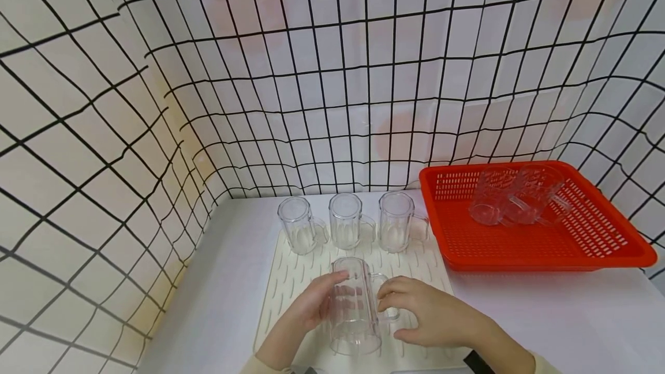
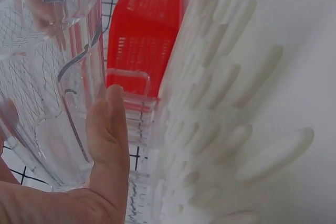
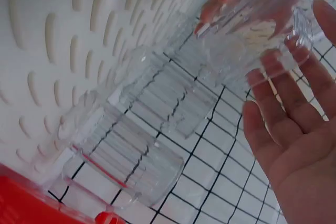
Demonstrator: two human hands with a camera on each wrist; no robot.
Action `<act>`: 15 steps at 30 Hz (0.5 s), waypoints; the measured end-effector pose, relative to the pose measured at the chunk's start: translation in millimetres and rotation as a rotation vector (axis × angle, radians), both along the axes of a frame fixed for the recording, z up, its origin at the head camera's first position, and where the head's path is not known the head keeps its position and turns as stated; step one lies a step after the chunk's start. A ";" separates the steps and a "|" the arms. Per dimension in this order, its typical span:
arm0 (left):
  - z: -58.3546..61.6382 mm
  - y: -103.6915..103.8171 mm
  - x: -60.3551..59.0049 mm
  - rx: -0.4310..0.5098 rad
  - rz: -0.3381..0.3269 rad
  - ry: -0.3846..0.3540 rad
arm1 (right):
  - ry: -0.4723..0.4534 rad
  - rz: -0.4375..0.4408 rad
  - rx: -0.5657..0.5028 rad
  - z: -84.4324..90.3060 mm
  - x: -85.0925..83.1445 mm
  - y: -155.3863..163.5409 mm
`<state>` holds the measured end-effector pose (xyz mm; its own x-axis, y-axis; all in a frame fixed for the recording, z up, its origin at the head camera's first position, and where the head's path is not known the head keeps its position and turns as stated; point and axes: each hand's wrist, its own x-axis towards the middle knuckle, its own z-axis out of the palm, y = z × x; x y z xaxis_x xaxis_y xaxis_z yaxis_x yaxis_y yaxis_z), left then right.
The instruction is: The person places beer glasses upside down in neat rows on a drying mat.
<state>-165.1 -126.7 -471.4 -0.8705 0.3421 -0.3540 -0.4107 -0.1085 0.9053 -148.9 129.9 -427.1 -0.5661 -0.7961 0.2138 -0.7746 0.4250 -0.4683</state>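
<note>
Hands at the near edge: left hand point(image 1: 306, 310) curls its fingers point(image 2: 107, 129) round the left side of a clear ribbed mug point(image 1: 355, 305); right hand point(image 1: 431, 316) lies on the mug's right side, fingers bent at the handle, which points right. From the right wrist view the right fingers point(image 3: 273, 103) look fairly straight beside the glass, so whether they truly grip the handle cannot be told. Cream sleeves show at both wrists.

Mug in hand: upright, standing or held low on the near middle of a drying mat point(image 1: 291, 281); contact of its base with the mat cannot be told.

Drying mat: white, ridged, lying flat on a white table point(image 1: 571, 316).

Row of three clear mugs along the mat's far edge, all upright, handles to the right: left mug point(image 1: 297, 225), middle mug point(image 1: 346, 221), right mug point(image 1: 396, 221), set near one another without touching.

Red tray point(image 1: 597, 247): perforated plastic, on the table just right of the mat. Two clear mugs point(image 1: 511, 195) lie on their sides in its far part, touching each other.

Backdrop: white cloth with a black grid point(image 1: 332, 74), enclosing the table at the back and left.
</note>
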 end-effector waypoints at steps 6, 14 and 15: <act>7.9 -2.4 4.4 -0.123 0.112 0.149 | 0.055 -0.107 -0.151 9.7 -2.4 6.6; 25.6 -4.9 13.5 -0.028 0.146 0.397 | 0.057 -0.215 -0.380 18.4 -2.0 9.6; 27.5 -5.3 15.0 -0.022 0.137 0.433 | 0.060 -0.225 -0.391 19.0 -1.8 9.6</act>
<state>-150.2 -132.0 -443.9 -0.9766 0.2098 0.0472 0.0235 -0.1142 0.9932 -150.8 139.5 -408.1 -0.6931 -0.5077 0.5117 -0.7139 0.3855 -0.5845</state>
